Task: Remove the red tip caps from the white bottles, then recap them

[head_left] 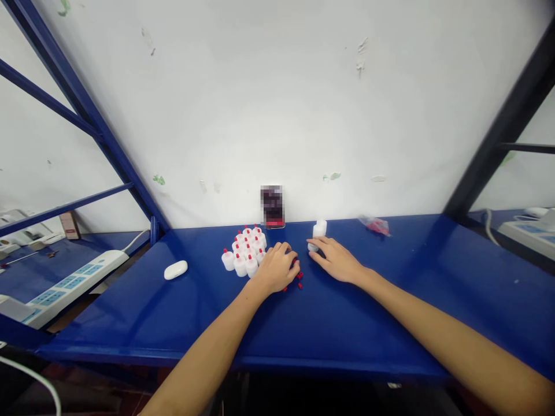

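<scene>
While curled over red caps (pixel 300 275), L hand (pixel 277 267) w/ contents unclear, R hand (pixel 333 259) around cyl. wht. bottle (pixel 312 247)

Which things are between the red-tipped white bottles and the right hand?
In the head view, the left hand and some small red pieces lie between the red-tipped white bottles and the right hand.

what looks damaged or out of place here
The wall looks damaged: it has scuffed spots, some showing green. Several red caps lie loose beside the left hand, while others sit on the bottles, so they look scattered. No liquid spill shows.
</scene>
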Tool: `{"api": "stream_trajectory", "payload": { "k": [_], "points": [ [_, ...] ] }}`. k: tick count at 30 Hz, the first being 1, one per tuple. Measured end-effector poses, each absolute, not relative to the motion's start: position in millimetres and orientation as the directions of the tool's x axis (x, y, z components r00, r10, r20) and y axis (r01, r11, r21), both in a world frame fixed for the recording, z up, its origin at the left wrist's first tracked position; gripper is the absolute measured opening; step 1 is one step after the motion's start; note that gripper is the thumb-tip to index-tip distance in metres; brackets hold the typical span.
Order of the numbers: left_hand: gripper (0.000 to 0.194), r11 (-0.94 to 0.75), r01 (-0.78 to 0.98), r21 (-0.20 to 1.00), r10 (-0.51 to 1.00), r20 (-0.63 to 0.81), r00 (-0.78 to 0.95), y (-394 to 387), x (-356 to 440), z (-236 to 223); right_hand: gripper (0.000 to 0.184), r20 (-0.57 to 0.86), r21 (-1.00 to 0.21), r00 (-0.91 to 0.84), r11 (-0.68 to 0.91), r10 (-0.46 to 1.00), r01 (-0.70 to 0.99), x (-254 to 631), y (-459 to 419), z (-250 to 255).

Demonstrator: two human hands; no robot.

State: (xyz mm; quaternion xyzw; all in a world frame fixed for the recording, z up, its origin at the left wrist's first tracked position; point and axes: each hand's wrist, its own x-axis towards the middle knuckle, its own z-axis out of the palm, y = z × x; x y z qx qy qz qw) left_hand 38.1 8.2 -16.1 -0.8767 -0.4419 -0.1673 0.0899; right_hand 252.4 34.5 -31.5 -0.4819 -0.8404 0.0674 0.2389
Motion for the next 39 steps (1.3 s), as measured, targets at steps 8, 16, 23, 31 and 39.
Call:
{"api": "stream_trajectory", "payload": {
  "k": [8,16,23,31,39],
  "points": [
    [0.025,-0.491,0.870,0.027,0.719,0.576,0.388,12.2,28.3,8.5,0.047,0.362,-0.276,-0.397,0.504,0.843,0.818,248.5,27.3,-26.8],
    [0.028,-0.208,0.977,-0.052,0.848,0.488,0.207,8.6,24.2,14.6,0.032,0.577,-0.192,-0.352,0.541,0.737,0.818,239.2,14.7,-9.5],
    [0.029,-0.198,0.979,-0.047,0.888,0.415,0.199,7.4,27.1,14.3,0.020,0.546,-0.299,-0.394,0.611,0.739,0.733,232.5,8.6,-8.6],
    [0.025,-0.266,0.964,0.021,0.861,0.455,0.228,6.8,25.9,17.8,0.018,0.514,-0.373,-0.455,0.668,0.727,0.644,229.9,5.9,-14.3],
    [0.017,-0.625,0.764,0.158,0.634,0.675,0.379,6.6,29.9,12.3,0.009,0.632,-0.427,-0.434,0.755,0.642,0.497,226.6,-1.6,-9.1]
  ]
}}
